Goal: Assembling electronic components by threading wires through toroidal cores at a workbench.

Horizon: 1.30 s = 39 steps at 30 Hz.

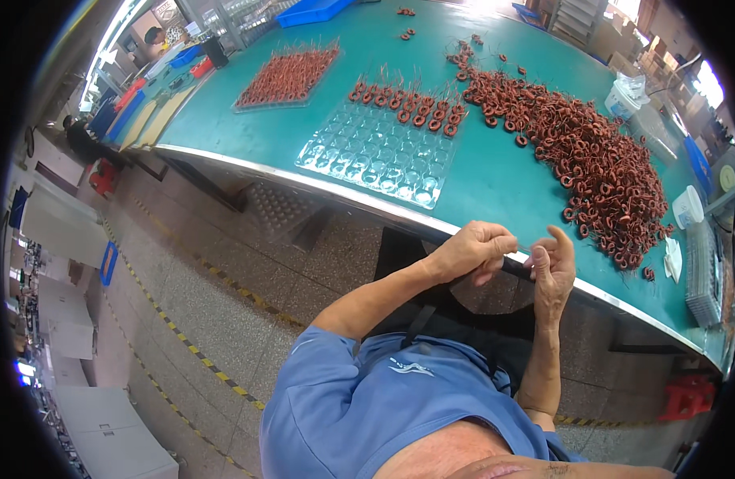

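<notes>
My left hand (pixel 475 249) is in front of the table's near edge, its thumb and fingers pinched together. Close beside it on the right, my right hand (pixel 552 271) has curled fingers with the thumb raised. Whatever lies between the fingertips is too small or hidden to make out. Beyond my hands a clear plastic tray (pixel 367 164) with round pockets lies on the table. Reddish-brown wire-wound ring coils (pixel 419 112) stand in its far rows, wire ends up; the near pockets are bare. To the right spreads a big heap of the same loose coils (pixel 583 152).
The green table (pixel 495 180) has a pale metal front edge. A second tray of coils (pixel 291 73) sits at the far left. White tubs (pixel 687 207) and stacked clear trays (pixel 703 275) stand at the right. A blue bin (pixel 313 11) is at the back.
</notes>
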{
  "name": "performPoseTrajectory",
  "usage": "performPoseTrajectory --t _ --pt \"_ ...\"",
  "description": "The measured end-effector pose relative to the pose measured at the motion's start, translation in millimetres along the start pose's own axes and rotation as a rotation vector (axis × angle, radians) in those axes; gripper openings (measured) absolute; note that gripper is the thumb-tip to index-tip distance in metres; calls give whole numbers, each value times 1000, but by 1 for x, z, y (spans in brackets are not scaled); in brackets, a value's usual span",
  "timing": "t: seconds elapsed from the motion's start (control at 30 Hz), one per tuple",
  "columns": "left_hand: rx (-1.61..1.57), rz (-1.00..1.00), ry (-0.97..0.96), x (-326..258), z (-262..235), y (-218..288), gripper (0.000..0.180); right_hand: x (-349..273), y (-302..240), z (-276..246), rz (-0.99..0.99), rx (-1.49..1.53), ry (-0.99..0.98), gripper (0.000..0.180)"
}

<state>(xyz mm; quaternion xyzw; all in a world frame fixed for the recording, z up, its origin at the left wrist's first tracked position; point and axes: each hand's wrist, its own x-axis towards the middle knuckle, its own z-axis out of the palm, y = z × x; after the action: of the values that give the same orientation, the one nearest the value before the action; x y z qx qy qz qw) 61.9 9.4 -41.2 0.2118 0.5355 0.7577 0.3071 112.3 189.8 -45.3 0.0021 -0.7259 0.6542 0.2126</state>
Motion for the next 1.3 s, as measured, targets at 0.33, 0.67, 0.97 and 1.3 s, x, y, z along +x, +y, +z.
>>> performPoseTrajectory --t 0.33,0.67,0.97,1.3 --pt "120 220 33 -3 7 -2 15 -2 -18 -1 184 161 -122 23" --pt "487 549 404 6 8 5 14 -8 -5 0 94 202 44 28" --pt "836 400 -77 3 8 49 22 3 -21 9 297 493 -140 24" --pt "889 363 -26 -10 7 45 25 -15 -31 15 -256 -265 -2 17"
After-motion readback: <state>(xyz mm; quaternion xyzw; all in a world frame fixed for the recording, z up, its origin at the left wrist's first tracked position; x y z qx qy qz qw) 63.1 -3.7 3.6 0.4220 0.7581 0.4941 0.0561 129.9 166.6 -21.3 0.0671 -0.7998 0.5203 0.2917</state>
